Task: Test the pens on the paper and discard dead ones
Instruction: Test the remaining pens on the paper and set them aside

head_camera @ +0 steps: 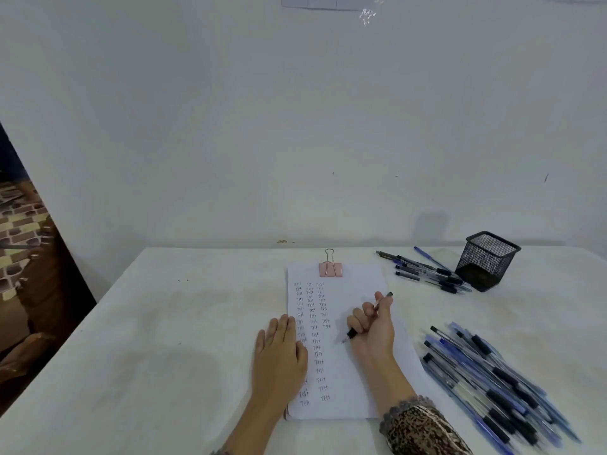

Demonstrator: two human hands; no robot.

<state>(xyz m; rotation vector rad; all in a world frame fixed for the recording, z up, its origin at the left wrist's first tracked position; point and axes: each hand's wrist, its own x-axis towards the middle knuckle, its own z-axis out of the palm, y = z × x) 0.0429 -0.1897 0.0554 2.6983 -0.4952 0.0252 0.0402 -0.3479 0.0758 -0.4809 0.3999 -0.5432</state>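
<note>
I am laying my left hand [279,353] flat on the white counter [164,323] and over the left edge of the paper [354,284], fingers straight and pressed together, partly covering the first column of handwritten "Test" marks. A pink binder clip [330,269] is gripping the top edge of the paper. Over the right half of the paper, my right hand [372,326] is curling around a pen [352,333], whose tip is pointing down and left just beside the third column; I cannot tell whether it is touching the sheet. My patterned sleeve [423,425] is crossing the paper's lower right corner. Right of the paper's top, a few pens [427,270] are lying against a black mesh holder [487,261]. Right of the paper's lower half, a larger pile of pens [492,379] is lying heaped on the counter.
</note>
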